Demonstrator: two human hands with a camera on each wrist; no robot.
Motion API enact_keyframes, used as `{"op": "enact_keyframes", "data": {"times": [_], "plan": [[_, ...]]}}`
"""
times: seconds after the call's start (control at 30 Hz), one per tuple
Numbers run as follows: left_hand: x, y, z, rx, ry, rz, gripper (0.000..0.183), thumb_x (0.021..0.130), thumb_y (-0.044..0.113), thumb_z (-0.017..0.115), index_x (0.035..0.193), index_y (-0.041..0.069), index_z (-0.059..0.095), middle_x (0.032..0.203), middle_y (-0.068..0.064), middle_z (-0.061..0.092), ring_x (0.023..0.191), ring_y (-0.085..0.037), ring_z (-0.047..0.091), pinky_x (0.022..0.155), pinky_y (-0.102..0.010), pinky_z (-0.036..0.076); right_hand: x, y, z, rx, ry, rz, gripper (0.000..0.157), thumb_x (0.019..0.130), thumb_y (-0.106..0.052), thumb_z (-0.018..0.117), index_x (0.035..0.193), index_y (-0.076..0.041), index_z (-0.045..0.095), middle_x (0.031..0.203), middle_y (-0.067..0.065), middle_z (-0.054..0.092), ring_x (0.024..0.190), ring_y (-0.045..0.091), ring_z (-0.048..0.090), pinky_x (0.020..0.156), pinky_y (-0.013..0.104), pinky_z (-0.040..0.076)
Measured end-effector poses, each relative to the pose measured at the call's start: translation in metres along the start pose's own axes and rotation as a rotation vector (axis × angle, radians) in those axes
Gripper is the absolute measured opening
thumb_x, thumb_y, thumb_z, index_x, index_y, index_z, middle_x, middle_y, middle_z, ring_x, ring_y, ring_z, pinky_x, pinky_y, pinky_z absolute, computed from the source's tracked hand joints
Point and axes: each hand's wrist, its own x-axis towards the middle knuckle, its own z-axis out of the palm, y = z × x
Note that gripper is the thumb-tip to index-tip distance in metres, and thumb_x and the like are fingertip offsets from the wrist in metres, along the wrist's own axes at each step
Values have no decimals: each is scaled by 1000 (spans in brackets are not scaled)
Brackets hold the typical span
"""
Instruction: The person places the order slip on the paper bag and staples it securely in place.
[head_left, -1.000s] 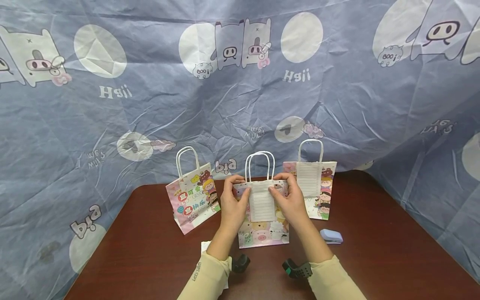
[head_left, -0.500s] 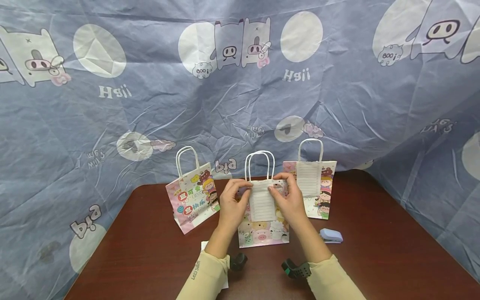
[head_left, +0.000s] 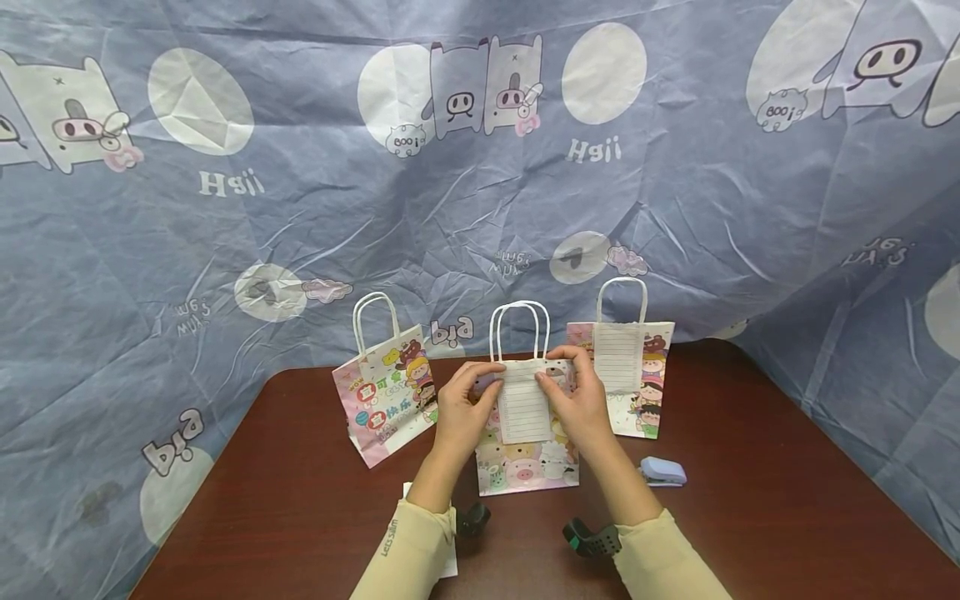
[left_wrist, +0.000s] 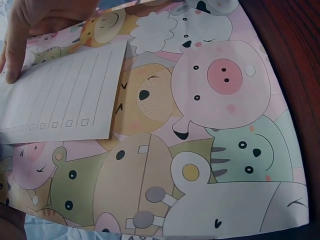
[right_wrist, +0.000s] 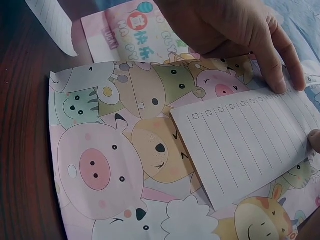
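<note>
A small lined paper slip (head_left: 524,412) with a column of checkboxes lies against the front of a paper gift bag (head_left: 525,473), which is printed with cartoon animals and has white cord handles. My left hand (head_left: 459,417) pinches the slip's upper left corner at the bag's rim, index fingertip and thumb close together. At the upper right corner my right hand (head_left: 581,402) pinches slip and rim, its thumb (right_wrist: 314,140) on the paper in the right wrist view. What the fingers do behind the rim is hidden. The slip's lower edge lifts slightly from the bag.
A pink and white gift bag (head_left: 386,400) stands tilted at the left. Behind on the right, another gift bag (head_left: 651,400) bears a similar slip (head_left: 617,358). A light blue stapler (head_left: 662,472) rests right of my forearm. White paper (head_left: 450,562) lies partly under my left sleeve.
My left index finger has shifted right from the handle's base onto the slip's top corner, closer to the thumb. My right hand and the bags have stayed almost still.
</note>
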Motion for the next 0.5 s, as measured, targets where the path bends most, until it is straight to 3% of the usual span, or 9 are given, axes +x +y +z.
{"op": "enact_keyframes", "data": {"times": [0.27,0.5], "plan": [[-1,-2,0,-37,-7,-28,22,91,4,71,110,12,75,102,-8,71,76,-4,56,58,-15,48,-1,2,-1,-8,5,-29,36,90,-5,72,122,-3,54,127,13,61,109,7,52,86,14,44],[-2,-2,0,-29,-16,-30,24,90,3,72,111,14,75,103,-7,71,75,-9,57,58,-15,48,-1,4,-3,-16,5,-70,37,90,-7,73,122,1,54,127,15,61,114,9,53,91,14,42]]}}
